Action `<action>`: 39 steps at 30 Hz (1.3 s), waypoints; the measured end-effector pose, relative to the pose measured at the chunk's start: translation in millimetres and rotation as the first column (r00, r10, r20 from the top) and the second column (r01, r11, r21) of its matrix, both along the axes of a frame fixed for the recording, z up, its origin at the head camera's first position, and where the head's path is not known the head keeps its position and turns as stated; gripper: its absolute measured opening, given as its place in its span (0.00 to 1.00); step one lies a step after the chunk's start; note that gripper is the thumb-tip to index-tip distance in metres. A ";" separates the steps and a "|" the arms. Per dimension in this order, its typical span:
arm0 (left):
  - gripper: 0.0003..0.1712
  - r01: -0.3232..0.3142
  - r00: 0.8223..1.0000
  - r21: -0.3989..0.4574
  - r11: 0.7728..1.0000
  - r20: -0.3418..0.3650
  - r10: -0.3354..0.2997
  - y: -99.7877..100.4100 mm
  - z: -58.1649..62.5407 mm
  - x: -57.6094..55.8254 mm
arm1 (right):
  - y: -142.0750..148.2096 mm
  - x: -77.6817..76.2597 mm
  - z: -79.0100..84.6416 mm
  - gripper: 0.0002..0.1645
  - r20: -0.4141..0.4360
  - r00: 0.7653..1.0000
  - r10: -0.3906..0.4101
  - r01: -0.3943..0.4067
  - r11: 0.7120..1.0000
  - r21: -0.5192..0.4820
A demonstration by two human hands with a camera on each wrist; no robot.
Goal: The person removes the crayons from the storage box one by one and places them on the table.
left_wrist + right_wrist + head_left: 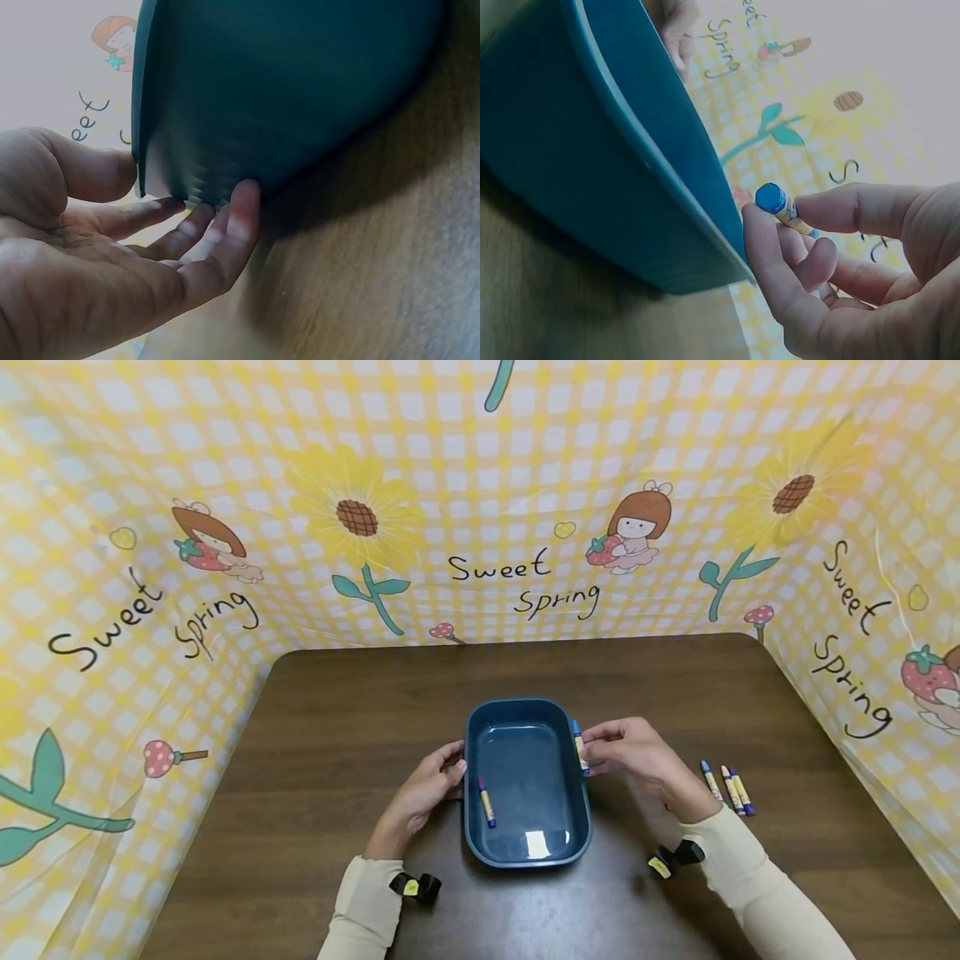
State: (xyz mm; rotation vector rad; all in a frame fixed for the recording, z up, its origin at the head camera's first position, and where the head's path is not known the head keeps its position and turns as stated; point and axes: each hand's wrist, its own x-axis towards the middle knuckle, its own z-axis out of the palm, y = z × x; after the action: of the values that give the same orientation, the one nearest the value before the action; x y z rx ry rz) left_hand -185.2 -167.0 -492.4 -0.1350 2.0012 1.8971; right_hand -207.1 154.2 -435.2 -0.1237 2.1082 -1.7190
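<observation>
A dark blue rectangular plastic bin [531, 777] stands on the table, with one crayon [487, 804], purple-tipped with a yellow wrapper, lying inside near its left wall. My left hand [429, 789] holds the bin's left side; in the left wrist view its thumb is at the rim and the fingers [241, 217] lie against the outer wall. At the right rim, my right hand [633, 755] pinches a blue crayon [581, 750] between thumb and fingers. The right wrist view shows that crayon's blue end [771, 197] just outside the bin's wall [592, 165].
Three more crayons lie on the table to the right, beside my right wrist: a blue one [711, 779] and a close pair [738, 790]. The brown wooden table [360, 693] is enclosed by a yellow checked cloth [480, 485] at the back and sides.
</observation>
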 end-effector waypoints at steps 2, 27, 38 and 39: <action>0.27 0.008 1.000 -0.002 1.000 -0.003 -0.008 0.1 -1.2 0.1 | 6.1 1.5 -1.0 0.23 0.009 1.000 -0.015 0.015 1.000 -0.011; 0.28 0.023 1.000 -0.002 1.000 0.005 -0.023 0.3 -3.0 -3.7 | 77.8 10.4 -29.2 0.18 0.157 0.980 -0.125 0.139 0.987 -0.086; 0.28 0.018 1.000 -0.007 1.000 0.009 -0.018 1.3 -2.5 -3.4 | 81.1 13.3 -48.9 0.21 0.164 0.978 -0.132 0.132 0.991 0.010; 0.28 0.018 1.000 -0.009 1.000 0.011 -0.018 1.4 -2.8 -3.4 | 80.0 13.9 -49.4 0.22 0.161 0.977 -0.136 0.134 0.991 0.027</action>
State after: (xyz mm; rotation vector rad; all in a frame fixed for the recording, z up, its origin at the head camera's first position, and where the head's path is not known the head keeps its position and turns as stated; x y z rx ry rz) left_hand -188.5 -165.6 -495.2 -0.1287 1.9973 1.8729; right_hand -193.2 234.2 -484.6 0.1632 2.0504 -1.7248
